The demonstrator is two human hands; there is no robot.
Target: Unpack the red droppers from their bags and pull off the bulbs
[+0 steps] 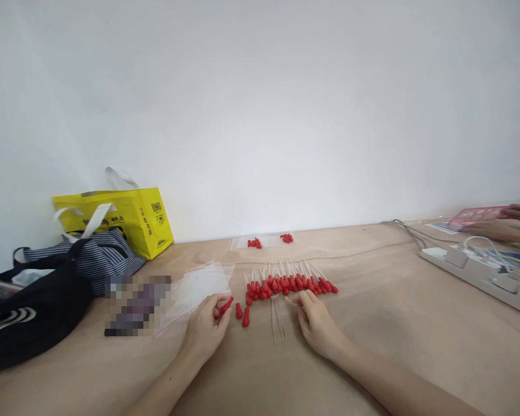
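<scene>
Red bulb (226, 307) part-hidden by left hand (205, 325)

My bare left forearm (167, 378) slants up and rightward from the bottom edge of the view, ending in my left hand (203, 328), its fingers (218, 299) curled in toward the thumb in a pinch. My bare right forearm (385, 372) reaches in from the lower right at a flatter slant, and my right hand (318, 325) points up and leftward, fingertips drawn close together in a pinch of their own. I hold the two hands at nearly equal height, turned inward, apart from each other.
</scene>
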